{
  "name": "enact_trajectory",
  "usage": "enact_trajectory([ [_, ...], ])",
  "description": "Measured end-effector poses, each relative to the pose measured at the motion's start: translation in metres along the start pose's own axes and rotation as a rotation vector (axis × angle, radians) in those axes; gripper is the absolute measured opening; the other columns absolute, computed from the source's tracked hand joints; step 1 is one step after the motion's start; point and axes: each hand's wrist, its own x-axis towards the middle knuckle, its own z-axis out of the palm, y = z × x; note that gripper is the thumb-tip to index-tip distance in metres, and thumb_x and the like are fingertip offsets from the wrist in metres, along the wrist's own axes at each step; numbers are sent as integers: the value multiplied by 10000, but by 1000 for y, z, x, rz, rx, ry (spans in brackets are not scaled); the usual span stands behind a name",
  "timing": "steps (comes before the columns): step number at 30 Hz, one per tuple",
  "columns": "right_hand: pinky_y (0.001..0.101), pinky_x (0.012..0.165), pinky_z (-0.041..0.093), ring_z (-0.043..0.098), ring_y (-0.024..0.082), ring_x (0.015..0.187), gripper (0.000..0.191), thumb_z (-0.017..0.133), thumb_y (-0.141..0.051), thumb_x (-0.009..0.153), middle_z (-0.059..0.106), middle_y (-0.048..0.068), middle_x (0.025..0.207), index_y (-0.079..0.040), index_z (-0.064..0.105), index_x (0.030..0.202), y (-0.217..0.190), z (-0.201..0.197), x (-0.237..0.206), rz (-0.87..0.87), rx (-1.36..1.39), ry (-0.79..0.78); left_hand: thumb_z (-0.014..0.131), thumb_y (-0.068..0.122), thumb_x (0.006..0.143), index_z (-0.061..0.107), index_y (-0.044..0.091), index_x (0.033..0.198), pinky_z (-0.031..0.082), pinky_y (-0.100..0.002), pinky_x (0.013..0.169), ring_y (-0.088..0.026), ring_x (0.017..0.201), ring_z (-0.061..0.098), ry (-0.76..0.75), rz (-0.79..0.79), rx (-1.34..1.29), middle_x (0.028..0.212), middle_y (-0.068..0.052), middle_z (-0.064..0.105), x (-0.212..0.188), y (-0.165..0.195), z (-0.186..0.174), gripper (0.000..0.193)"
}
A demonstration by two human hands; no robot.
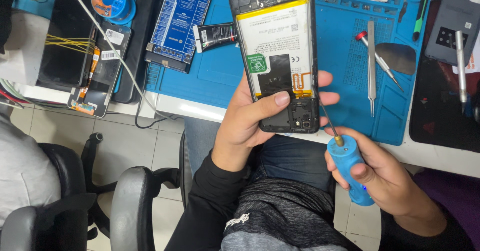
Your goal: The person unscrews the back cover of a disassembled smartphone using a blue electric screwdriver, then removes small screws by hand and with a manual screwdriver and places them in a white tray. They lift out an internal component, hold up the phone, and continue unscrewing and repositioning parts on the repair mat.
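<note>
Left hand (247,123) clamps an opened phone (276,56), back cover off, batt. exposed, above the blue repair mat (345,81), while right hand (380,178) wraps a blue powered screwdriver (350,168), bit at the phone's lower edge; a slip could gouge batt. or flex cable; no containers shown.

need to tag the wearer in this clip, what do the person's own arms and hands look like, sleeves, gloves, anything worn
Both hands are bare: no gloves, and no rings or watch in view. The left hand comes out of a long black sleeve that ends at the wrist. The right hand has a dark sleeve too, black at the cuff; a purple patch of cloth lies beside it, but whether it belongs to the sleeve is unclear.
</note>
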Motion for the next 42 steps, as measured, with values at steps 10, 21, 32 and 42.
enact_trajectory([
  [10,271,655,509,562,135,738,815,528,-497,1012,610,145,1030,91,345,1546,-7,-6,13,-32,-2,13,620,23,1063,353,-91,1518,560,-626,1007,-502,1279,579,-4,-10,-6,1397,-370,531,12,1,0,540],
  [21,272,665,507,555,137,737,802,524,-475,1022,608,153,1041,90,322,1554,-4,-13,17,-48,17,6,616,32,1072,351,-93,1525,567,-619,992,-496,1277,582,-7,14,0,1417,-360,525,21,-5,-3,539],
  [32,288,658,514,583,155,736,771,519,-443,1046,619,167,1058,101,309,1550,1,-13,10,-122,15,40,608,21,1056,308,-83,1545,538,-628,1044,-495,1309,558,-20,-35,17,1420,-379,505,18,-13,1,582],
  [42,290,661,521,579,157,765,781,530,-439,1044,619,178,1071,107,306,1556,-2,-24,10,-138,12,41,615,21,1034,292,-39,1566,578,-591,982,-475,1300,573,-32,-63,63,1395,-386,524,21,-14,5,625],
])
